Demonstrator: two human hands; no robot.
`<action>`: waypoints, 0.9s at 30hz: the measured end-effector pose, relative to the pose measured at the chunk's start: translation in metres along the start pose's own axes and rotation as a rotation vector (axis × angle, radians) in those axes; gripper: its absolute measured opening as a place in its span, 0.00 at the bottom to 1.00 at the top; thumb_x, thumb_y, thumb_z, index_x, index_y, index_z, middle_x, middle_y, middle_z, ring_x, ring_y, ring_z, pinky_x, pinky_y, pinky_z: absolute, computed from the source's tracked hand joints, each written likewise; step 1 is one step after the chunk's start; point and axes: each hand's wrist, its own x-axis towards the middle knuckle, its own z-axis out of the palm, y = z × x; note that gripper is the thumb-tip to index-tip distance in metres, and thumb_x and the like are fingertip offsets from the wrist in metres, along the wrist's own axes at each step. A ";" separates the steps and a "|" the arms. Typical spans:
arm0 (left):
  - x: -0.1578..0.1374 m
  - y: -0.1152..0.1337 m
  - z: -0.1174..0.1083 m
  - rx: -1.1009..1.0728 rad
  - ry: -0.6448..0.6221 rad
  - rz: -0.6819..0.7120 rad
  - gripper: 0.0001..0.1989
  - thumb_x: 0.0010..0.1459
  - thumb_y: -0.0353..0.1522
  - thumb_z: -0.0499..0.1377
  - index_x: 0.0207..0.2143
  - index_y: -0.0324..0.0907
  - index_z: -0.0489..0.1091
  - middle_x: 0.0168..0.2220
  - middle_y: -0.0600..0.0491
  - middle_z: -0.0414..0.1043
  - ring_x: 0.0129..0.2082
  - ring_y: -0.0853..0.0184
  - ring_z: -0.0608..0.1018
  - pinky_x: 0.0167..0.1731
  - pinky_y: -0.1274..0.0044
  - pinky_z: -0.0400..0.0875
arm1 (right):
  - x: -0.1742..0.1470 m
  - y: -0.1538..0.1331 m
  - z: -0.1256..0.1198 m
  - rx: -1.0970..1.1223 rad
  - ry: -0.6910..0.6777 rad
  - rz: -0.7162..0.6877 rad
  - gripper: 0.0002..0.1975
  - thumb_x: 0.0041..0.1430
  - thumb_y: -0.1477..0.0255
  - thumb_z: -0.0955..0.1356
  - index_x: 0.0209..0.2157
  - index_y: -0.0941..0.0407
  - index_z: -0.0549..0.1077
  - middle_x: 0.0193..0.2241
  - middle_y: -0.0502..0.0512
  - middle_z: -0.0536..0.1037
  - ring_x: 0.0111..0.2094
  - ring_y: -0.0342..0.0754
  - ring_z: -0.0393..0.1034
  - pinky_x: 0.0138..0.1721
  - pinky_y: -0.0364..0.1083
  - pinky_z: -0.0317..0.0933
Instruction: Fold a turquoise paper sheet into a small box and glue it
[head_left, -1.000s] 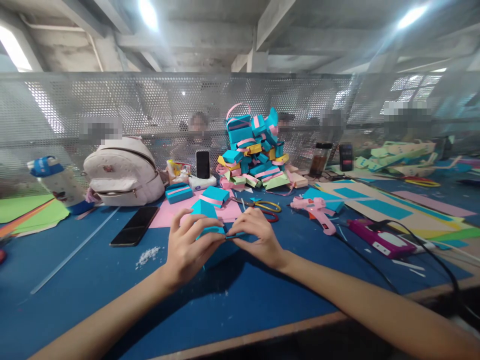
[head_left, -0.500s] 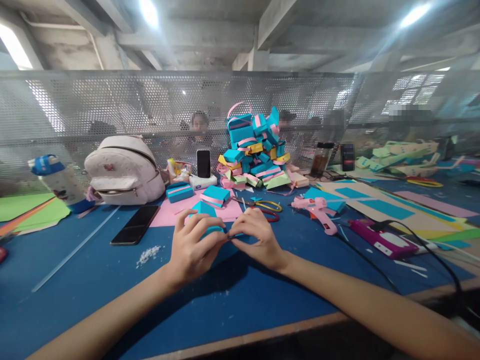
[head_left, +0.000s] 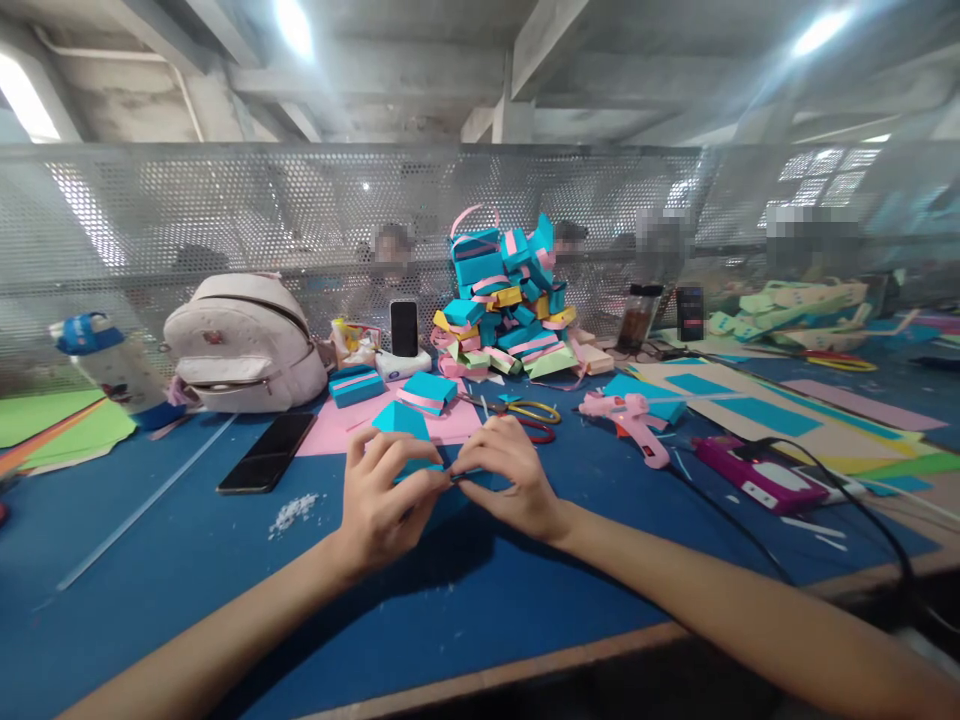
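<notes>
From where I stand, the left hand (head_left: 390, 495) and right hand (head_left: 516, 482) are each pinched on one edge of a folded blue paper piece (head_left: 403, 420), held low over the blue tabletop (head_left: 525, 620). The pinch point has scarcely shifted in the last second, suggesting pressing rather than repositioning. The fingers hide most of the edge. Scissors with yellow and red handles (head_left: 519, 406) lie just beyond the right hand; a pink glue gun (head_left: 636, 418) rests farther right, apparently unobstructing.
</notes>
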 end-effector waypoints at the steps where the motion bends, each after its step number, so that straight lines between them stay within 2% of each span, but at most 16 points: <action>1: 0.000 0.000 0.000 -0.006 -0.001 -0.004 0.06 0.58 0.26 0.61 0.33 0.46 0.72 0.35 0.53 0.76 0.36 0.64 0.74 0.43 0.66 0.59 | 0.000 0.000 0.000 0.000 0.000 -0.002 0.03 0.60 0.75 0.70 0.33 0.53 0.74 0.29 0.49 0.78 0.33 0.47 0.67 0.38 0.51 0.54; 12: 0.003 0.005 -0.001 -0.126 -0.009 -0.087 0.06 0.58 0.24 0.60 0.32 0.44 0.71 0.35 0.54 0.74 0.35 0.66 0.74 0.42 0.67 0.59 | 0.001 -0.004 0.001 0.032 0.043 0.013 0.04 0.59 0.76 0.70 0.32 0.53 0.74 0.29 0.49 0.77 0.34 0.47 0.68 0.39 0.50 0.55; 27: 0.003 0.004 0.000 -0.083 0.023 -0.087 0.06 0.59 0.25 0.61 0.31 0.44 0.70 0.33 0.54 0.75 0.34 0.66 0.74 0.43 0.67 0.60 | 0.001 -0.003 0.001 0.005 0.049 0.023 0.03 0.59 0.75 0.71 0.33 0.52 0.75 0.29 0.49 0.78 0.34 0.48 0.68 0.39 0.50 0.55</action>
